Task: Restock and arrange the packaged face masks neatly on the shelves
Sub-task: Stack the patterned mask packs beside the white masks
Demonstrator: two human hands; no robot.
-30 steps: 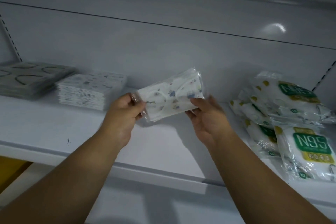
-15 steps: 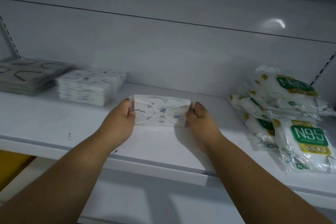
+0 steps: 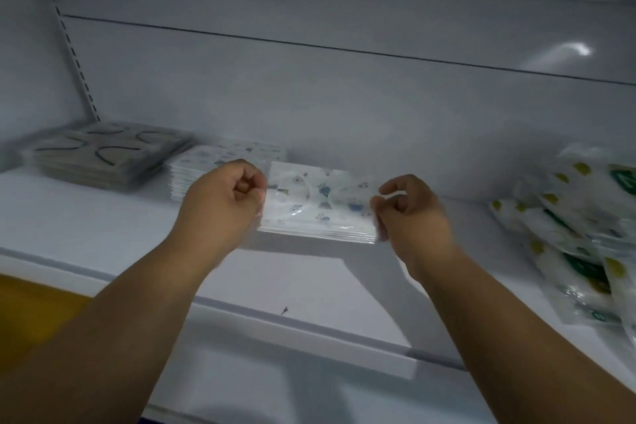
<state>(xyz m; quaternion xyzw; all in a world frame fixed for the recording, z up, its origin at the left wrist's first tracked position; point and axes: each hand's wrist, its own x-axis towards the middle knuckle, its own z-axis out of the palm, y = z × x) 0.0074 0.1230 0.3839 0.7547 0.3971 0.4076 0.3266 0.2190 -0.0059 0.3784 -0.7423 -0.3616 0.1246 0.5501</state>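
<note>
At frame center, the printed mask pack (image 3: 318, 205) is lying on the shelf (image 3: 103, 237). The left hand (image 3: 223, 198) and right hand (image 3: 409, 213), fingers curled, are pinching its two ends.

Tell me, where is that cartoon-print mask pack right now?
The cartoon-print mask pack sits mid-shelf between the left hand and right hand, just right of the printed stack.

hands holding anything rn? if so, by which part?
Yes: the printed mask pack. Left hand grips its left short edge, right hand pinches its right short edge. Whether it rests on the shelf cannot be told.
</note>
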